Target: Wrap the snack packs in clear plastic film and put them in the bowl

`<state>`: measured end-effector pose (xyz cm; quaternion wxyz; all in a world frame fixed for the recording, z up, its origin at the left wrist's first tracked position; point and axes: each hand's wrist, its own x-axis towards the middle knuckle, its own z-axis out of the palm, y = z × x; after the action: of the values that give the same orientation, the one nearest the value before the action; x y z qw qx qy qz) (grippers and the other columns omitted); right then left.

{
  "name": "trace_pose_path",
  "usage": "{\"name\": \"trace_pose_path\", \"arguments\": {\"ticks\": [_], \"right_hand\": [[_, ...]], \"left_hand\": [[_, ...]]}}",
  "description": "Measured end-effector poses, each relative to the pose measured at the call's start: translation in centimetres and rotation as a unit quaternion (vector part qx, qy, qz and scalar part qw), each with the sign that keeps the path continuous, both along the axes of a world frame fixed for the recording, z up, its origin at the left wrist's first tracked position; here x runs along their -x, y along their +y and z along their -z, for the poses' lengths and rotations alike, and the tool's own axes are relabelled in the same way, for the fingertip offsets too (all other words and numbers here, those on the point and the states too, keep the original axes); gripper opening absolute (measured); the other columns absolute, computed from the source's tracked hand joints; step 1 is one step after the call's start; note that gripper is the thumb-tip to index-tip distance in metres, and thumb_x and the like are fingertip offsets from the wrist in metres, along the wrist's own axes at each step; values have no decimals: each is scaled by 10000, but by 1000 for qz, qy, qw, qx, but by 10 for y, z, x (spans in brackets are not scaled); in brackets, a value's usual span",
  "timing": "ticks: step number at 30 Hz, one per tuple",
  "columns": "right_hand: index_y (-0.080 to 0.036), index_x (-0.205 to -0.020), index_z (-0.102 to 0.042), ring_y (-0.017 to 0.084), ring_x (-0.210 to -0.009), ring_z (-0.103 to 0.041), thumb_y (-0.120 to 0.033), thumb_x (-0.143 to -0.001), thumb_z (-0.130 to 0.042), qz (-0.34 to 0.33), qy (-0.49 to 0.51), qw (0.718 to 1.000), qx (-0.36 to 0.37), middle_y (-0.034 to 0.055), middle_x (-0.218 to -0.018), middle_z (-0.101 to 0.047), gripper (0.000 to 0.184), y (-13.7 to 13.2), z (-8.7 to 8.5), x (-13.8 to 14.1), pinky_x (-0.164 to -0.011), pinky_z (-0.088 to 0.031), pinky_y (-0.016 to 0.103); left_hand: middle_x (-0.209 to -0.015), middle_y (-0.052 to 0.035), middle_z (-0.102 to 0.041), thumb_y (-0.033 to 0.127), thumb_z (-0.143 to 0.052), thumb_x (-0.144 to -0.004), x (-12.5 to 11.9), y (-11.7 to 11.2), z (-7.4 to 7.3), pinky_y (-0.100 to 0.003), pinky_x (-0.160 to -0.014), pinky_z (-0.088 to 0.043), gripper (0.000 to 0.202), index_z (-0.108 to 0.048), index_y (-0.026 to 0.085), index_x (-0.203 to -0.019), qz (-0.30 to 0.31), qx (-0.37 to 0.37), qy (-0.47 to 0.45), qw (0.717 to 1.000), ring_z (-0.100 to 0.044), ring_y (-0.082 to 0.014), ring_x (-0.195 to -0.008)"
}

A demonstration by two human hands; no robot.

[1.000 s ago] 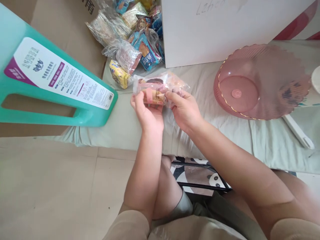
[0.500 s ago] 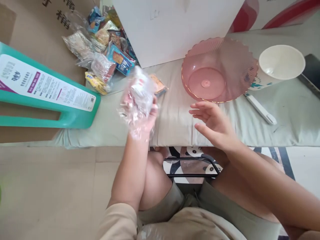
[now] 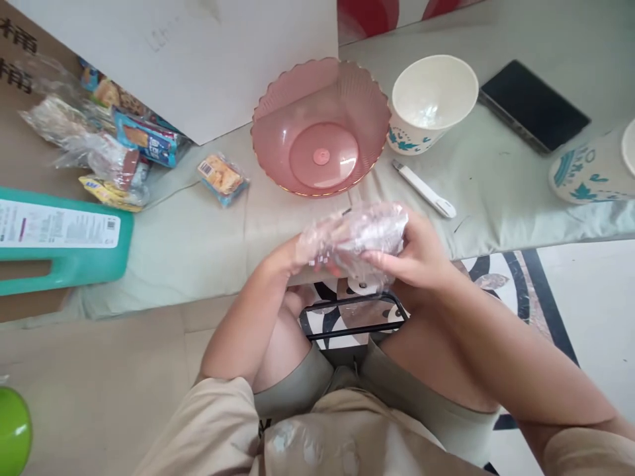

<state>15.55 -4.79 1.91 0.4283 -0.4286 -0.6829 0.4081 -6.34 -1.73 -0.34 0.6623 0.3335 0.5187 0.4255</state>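
Note:
A clear plastic bag with pinkish packets inside is held between both hands, over the front edge of the covered surface. My left hand is closed on the bag's left end, its fingers partly hidden behind the plastic. My right hand grips the right end, thumb on the near side. Just beyond the hands stands a pink scalloped bowl with nothing in it. A small wrapped snack lies to the bowl's left. To its right rests a white utility knife.
Beside the bowl stands a paper cup, with a black phone and another paper cup farther right. Several snack packets lie at left, near a green jug. A white box stands behind.
My left hand has brought the bag rightward and nearer to me. My right hand, open and apart before, has taken hold of it. The view has swung to the right.

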Motion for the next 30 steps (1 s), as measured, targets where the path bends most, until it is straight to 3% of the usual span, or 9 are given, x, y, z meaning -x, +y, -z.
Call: {"name": "trace_pose_path", "arguments": {"ticks": [3,5,8,11,13,18,22,25,30], "right_hand": [[-253,-1115,-663,289,-960,-734,-507,-832,-770,72,40,994,74,80,-1060,-768,395,-2,7,-1,-844,-614,462],[-249,-1161,-648,299,-1031,-730,-538,-846,-750,107,60,986,108,86,-1133,-763,439,-1,11,5,-899,-610,480],[-253,-1208,-624,316,-1133,-711,-580,-856,-733,122,54,983,125,99,-1223,-747,494,3,15,19,-976,-588,507],[-244,-1233,-608,330,-1194,-694,-619,-874,-707,83,34,988,127,116,-1276,-733,529,7,16,33,-1012,-572,526],[-236,-1281,-593,332,-1245,-675,-623,-896,-687,55,31,990,128,123,-1327,-717,554,9,15,39,-1040,-559,526],[-234,-1295,-588,305,-1228,-680,-615,-916,-671,-20,29,993,115,114,-1331,-711,543,13,17,50,-1050,-552,481],[-269,-1390,-510,297,-1157,-687,-655,-898,-660,-54,18,990,126,105,-1336,-684,643,15,24,58,-984,-565,466],[-296,-1483,-420,291,-1147,-670,-631,-862,-706,-51,2,991,128,108,-1393,-625,760,17,29,64,-972,-564,455],[-294,-1396,-487,289,-1216,-626,-590,-827,-764,-3,0,994,106,131,-1400,-517,698,21,33,69,-938,-587,429]], "left_hand": [[-754,-92,-758,644,-802,-738,7,9,-8,-286,-514,-516,463,-780,202,-871,181,19,6,983,-729,-232,-636],[-934,-93,-778,688,-817,-702,4,11,-11,-322,-687,-588,604,-759,234,-1096,215,-39,-27,975,-763,-247,-817],[-1030,-55,-757,597,-914,-652,-4,9,-8,-334,-854,-586,728,-664,292,-1263,138,-126,-39,982,-740,-211,-911],[-1038,-51,-742,547,-931,-666,-5,6,-2,-331,-903,-568,624,-692,264,-1168,47,-167,14,985,-714,-190,-929],[-1067,-60,-746,563,-909,-692,1,4,-1,-352,-952,-565,534,-738,252,-1090,28,-191,48,980,-713,-209,-997],[-1204,-100,-753,547,-827,-807,28,2,-5,-442,-1100,-532,365,-829,271,-1046,83,-260,91,958,-698,-261,-1182],[-1303,-120,-718,503,-816,-833,51,1,-4,-460,-1057,-565,294,-852,312,-1054,158,-318,107,929,-708,-272,-1187],[-1362,-111,-689,461,-796,-861,64,1,1,-475,-1053,-574,244,-847,349,-1072,187,-332,137,914,-704,-275,-1202],[-1411,-119,-659,341,-673,-965,73,-1,11,-454,-1044,-594,272,-806,356,-1202,185,-375,167,893,-694,-260,-1237]]}}
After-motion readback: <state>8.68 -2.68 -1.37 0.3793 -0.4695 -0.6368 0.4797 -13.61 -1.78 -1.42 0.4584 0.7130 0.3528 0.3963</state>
